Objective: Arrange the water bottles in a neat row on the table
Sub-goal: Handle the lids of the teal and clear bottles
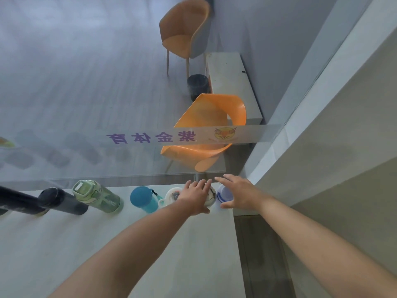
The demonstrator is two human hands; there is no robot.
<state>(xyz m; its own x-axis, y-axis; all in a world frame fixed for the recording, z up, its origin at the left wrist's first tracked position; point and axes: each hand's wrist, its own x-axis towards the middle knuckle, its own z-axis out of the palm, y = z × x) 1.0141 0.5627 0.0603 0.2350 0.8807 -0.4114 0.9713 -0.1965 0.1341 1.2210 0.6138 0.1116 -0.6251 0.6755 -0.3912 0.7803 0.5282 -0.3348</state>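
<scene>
Both bare forearms reach out from close in, across the pale table [150, 244], toward its far right corner. The hands are apart, side by side, each over its own bottle.

The left hand [196, 195] lies on top of the white bottle [171, 195], fingers fairly straight and pointing at the glass, not curled round it. Only the lid and a sliver of the far side peek out from under the palm.

The right hand [238, 194] is spread wide, thumb and fingers splayed, over the blue-banded bottle [224, 193], the last one before the table's right edge. I can't tell whether it touches the bottle.

Along the back edge, running left from the hands, the row stands close to the glass. The blue bottle [142, 198] is just beside the white one. Next comes the green bottle [96, 196] with its square flip lid, then the dark bottle [62, 201]. A black flask [15, 203] is cut off at the left border. The white and banded bottles sit almost touching; the gaps further left are wider.

Behind the row rises a glass partition [86, 104] with a frosted strip [247, 132] carrying purple characters and a winged emblem. Through it, an orange chair [206, 117] is near. Behind that are a black bin [197, 86] beside a low white cabinet [232, 82], and a tan chair [184, 29] farthest off.
</scene>
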